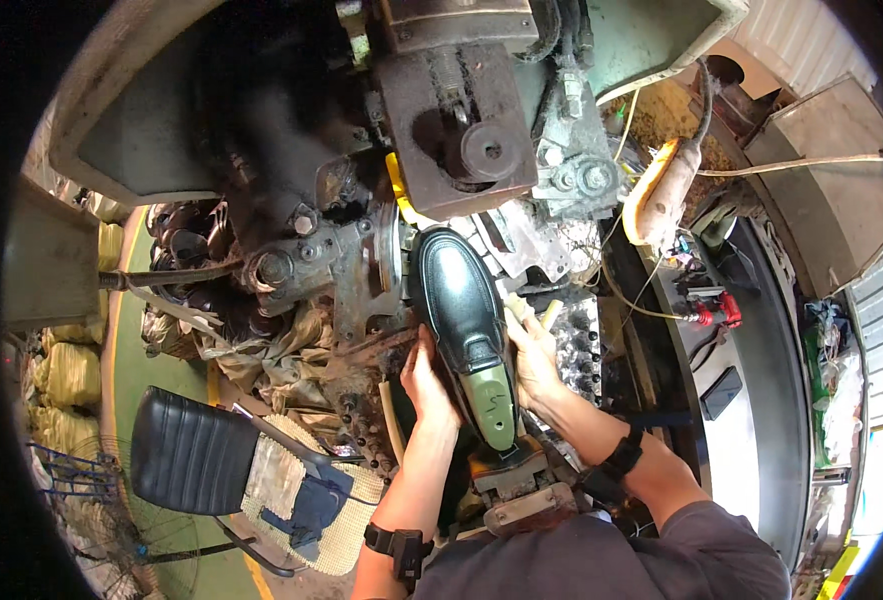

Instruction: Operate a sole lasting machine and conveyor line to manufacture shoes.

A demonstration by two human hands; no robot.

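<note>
A glossy black shoe [453, 285] sits on a green shoe last [491, 405], toe pointing away from me and upper facing up. My left hand [428, 385] is closed against the left side of the shoe, its fingers partly hidden beneath. My right hand [533, 360] grips the right side, with a small pale piece [514, 308] by its fingertips that I cannot make out. The toe lies just under the dark metal head [456, 130] of a shoe machine. Close to my body, the heel end of the last meets a worn metal support [516, 480].
A black padded chair [196, 450] with dark cloth on its seat stands left. Behind it lie crumpled cloth bags [296, 350]. On the right, a yellow-edged lamp [656, 195] hangs over a bench [751, 450] bearing a phone [721, 393] and a red tool [718, 310].
</note>
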